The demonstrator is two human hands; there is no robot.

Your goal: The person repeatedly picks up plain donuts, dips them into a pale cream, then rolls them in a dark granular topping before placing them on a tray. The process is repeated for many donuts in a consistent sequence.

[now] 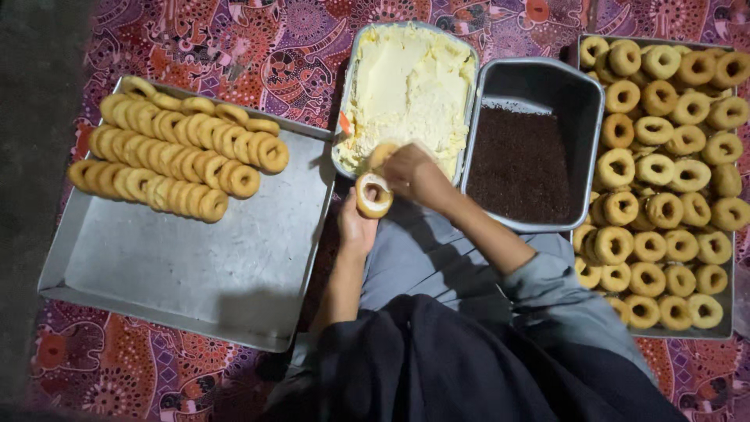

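A patterned red and purple cloth (234,47) covers the floor, and every container sits on it around the seated person. The left hand (355,230) grasps a single doughnut (374,195) from below, held just in front of the cream tub (349,86); the right hand (410,173) hovers over that doughnut with its fingers curled around what looks like a small spreader or a dab of cream, though I cannot tell which. The tub is nearly full of pale yellow cream, scraped low at the near end. Beside it, touching on the right, a deep metal pan (591,141) holds dark chocolate sprinkles (519,164) across its bottom. A flat tray (195,273) on the left carries three leaning rows of doughnuts (180,160) at its far end, the rest bare metal. The tray on the right (726,332) is crowded with plain doughnuts (664,180), some stacked. The likely slip is cream dropping onto the grey sleeve (547,289) or lap, since the doughnut is held over the knees rather than over the tub. A hard press could also crack the ring. The leaning rows could topple if the tray is nudged.
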